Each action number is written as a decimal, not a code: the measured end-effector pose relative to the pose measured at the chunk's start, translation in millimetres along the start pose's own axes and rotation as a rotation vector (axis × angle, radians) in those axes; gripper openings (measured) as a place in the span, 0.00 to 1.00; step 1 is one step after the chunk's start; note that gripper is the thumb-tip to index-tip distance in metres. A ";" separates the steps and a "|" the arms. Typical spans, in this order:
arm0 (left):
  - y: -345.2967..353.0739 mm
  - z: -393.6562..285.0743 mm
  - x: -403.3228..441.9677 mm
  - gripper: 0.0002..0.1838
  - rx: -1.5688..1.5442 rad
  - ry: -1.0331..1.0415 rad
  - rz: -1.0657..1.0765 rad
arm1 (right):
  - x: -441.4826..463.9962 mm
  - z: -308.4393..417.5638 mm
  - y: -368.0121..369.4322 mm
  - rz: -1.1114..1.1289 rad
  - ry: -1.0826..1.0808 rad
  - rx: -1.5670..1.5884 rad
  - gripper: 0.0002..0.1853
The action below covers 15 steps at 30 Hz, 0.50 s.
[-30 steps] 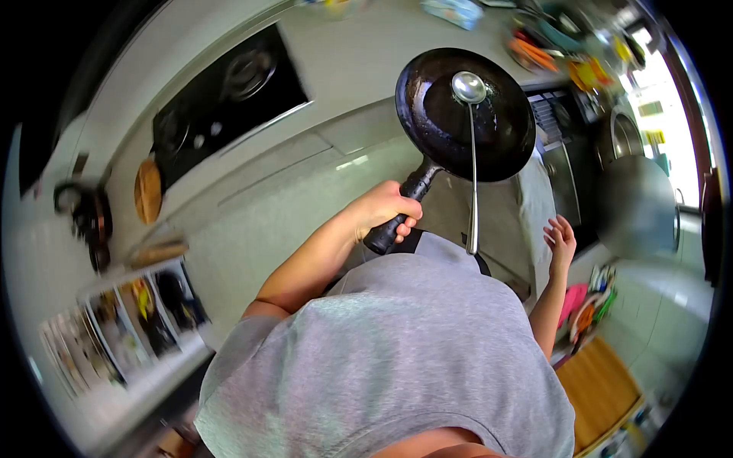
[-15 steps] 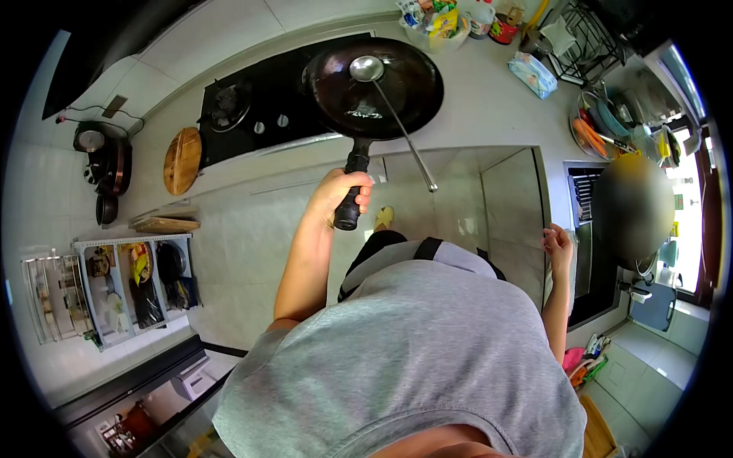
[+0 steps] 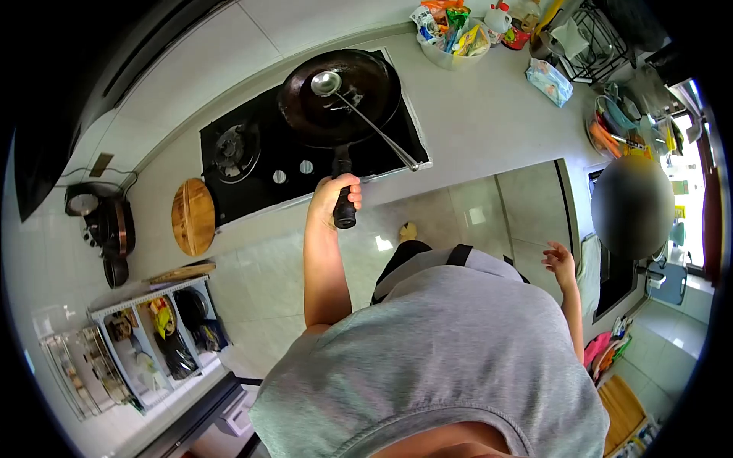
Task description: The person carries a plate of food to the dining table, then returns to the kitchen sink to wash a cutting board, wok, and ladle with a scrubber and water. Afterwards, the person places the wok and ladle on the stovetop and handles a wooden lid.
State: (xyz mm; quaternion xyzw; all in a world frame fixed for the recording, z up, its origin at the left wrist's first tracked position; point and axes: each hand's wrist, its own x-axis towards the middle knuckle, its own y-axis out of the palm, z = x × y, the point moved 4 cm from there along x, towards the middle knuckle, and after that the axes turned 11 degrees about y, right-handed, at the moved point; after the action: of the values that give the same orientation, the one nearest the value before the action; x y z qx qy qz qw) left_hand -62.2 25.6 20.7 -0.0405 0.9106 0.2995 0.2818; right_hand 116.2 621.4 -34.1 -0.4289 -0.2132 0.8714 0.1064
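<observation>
My left hand (image 3: 331,200) is wrapped round the black handle of a dark wok (image 3: 301,114). The wok lies over the right side of the black gas hob (image 3: 263,156); whether it rests on the burner I cannot tell. A metal ladle (image 3: 327,83) lies in the wok, its long handle reaching past the rim to the right. To the right of my body, my right hand (image 3: 561,266) hangs in the air with fingers apart and nothing in them. It is near a pale cloth (image 3: 589,275) at the counter edge.
A round wooden board (image 3: 193,217) stands left of the hob, with a dark appliance (image 3: 108,229) beyond. At the back right are a tub of packets (image 3: 452,52), a blue packet (image 3: 550,81) and a wire rack (image 3: 599,42). A blurred patch covers part of the sink side.
The wok, with the ladle in it, has moved left over the hob, my left hand still on its handle. My view has shifted, and my right hand's fingers are more spread.
</observation>
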 end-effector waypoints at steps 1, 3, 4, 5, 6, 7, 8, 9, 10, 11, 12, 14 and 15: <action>-1.4 -1.1 5.7 0.06 0.003 -0.012 0.008 | 1.4 -1.9 -1.8 -0.007 0.022 -0.029 0.23; -3.7 -5.5 16.5 0.07 0.008 0.012 0.002 | 3.0 -5.3 -5.0 -0.026 0.036 -0.039 0.23; -4.6 -5.7 21.6 0.07 0.010 0.003 0.011 | 1.7 -4.0 -3.8 -0.036 0.040 -0.054 0.23; -6.3 -5.7 26.1 0.07 0.011 0.004 0.018 | 0.5 -3.0 -3.4 -0.035 0.054 -0.040 0.22; -7.6 -4.6 28.9 0.07 0.011 0.003 0.023 | -1.5 -3.5 -3.0 -0.042 0.064 -0.036 0.22; -6.9 -4.2 31.5 0.07 0.014 -0.007 0.030 | -2.8 -2.9 -1.3 -0.034 0.060 -0.033 0.22; -6.4 -3.7 31.4 0.07 0.010 0.000 0.029 | -5.9 -3.8 0.6 -0.024 0.058 -0.033 0.22; -6.3 -3.4 32.2 0.07 0.006 0.010 0.029 | -7.4 -5.2 2.2 -0.029 0.068 -0.031 0.22; -8.9 0.1 34.8 0.07 0.007 0.001 0.033 | -7.0 -8.4 4.4 -0.015 0.076 -0.058 0.21; -12.6 4.8 38.2 0.08 0.010 0.006 0.049 | -6.7 -11.7 5.6 0.000 0.085 -0.087 0.21; -14.3 7.6 40.7 0.09 0.012 0.011 0.064 | -5.9 -14.9 5.6 -0.004 0.092 -0.087 0.21; -15.8 7.5 43.6 0.09 0.020 0.009 0.059 | -7.5 -19.7 12.4 0.047 0.110 -0.146 0.21; -17.6 6.6 44.5 0.10 0.028 0.015 0.050 | -7.9 -22.5 15.2 0.051 0.119 -0.128 0.21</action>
State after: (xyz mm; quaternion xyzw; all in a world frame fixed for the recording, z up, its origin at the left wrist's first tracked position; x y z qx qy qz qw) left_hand -92.0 19.2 -16.7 -0.0159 0.9175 0.2935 0.2680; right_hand 138.8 611.3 -47.8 -0.4911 -0.2506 0.8314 0.0689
